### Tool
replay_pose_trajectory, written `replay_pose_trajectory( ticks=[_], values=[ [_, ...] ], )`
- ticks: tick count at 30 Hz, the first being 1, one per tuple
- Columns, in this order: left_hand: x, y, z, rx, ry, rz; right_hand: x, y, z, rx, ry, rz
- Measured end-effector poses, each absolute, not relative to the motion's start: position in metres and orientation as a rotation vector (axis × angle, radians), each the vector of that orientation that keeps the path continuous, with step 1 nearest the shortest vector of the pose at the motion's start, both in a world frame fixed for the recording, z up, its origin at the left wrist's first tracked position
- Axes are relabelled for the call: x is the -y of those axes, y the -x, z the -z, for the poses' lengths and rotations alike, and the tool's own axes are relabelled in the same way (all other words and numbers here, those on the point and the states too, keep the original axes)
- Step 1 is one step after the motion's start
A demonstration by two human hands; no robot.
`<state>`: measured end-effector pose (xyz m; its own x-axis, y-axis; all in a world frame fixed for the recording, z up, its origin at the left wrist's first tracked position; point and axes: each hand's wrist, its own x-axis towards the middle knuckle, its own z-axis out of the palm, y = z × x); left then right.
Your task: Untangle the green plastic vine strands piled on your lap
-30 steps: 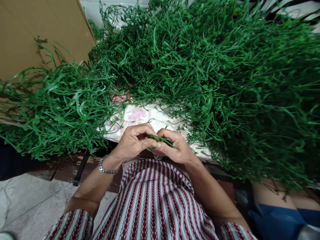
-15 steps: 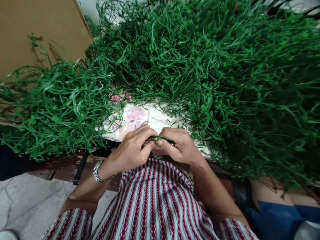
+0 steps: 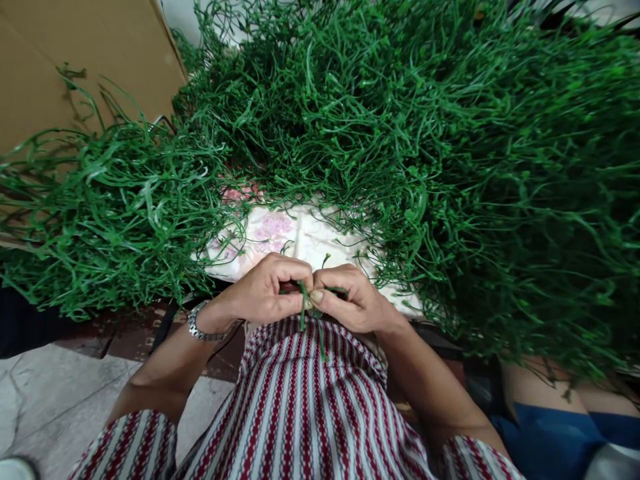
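My left hand (image 3: 273,293) and my right hand (image 3: 354,299) meet just above my striped shirt, thumbs and fingers pinched close together. Between the fingertips they grip thin green stems (image 3: 303,313). One end hangs below the hands, and another with a small bud sticks up behind the right hand's knuckles. Inside the curled fingers the stems are partly hidden. Just past the hands lies a white floral cloth (image 3: 273,228), with a few loose stems across it.
A large tangled heap of green stems (image 3: 400,133) fills the back and right. A smaller heap (image 3: 120,213) lies left, against a cardboard box (image 3: 100,47). At lower right another person's legs in blue (image 3: 555,427) are close by. Pale floor tiles (image 3: 45,393) show at lower left.
The stem that lay crosswise between my hands now hangs down at the fingertips, and a budded end shows behind. My left fingers have straightened into a tighter pinch.
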<state>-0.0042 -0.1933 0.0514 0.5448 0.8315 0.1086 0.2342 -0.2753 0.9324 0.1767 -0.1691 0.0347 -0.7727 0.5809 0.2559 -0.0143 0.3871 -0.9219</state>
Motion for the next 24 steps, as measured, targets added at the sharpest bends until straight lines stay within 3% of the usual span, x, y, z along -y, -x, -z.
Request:
replay_pose_trajectory(
  ticks=[11,18,24],
  values=[
    [0.177,0.004,-0.031,-0.693,-1.311,-0.948,0.166,-0.174,-0.029,1.480,0.499,-1.901],
    [0.172,-0.003,-0.027,-1.015,-1.440,-1.206,0.151,-0.174,-0.034,1.888,0.953,-1.132],
    [0.170,-0.022,-0.013,-0.986,-1.110,-1.496,0.157,-0.164,-0.022,1.920,0.938,-0.920]
  ],
)
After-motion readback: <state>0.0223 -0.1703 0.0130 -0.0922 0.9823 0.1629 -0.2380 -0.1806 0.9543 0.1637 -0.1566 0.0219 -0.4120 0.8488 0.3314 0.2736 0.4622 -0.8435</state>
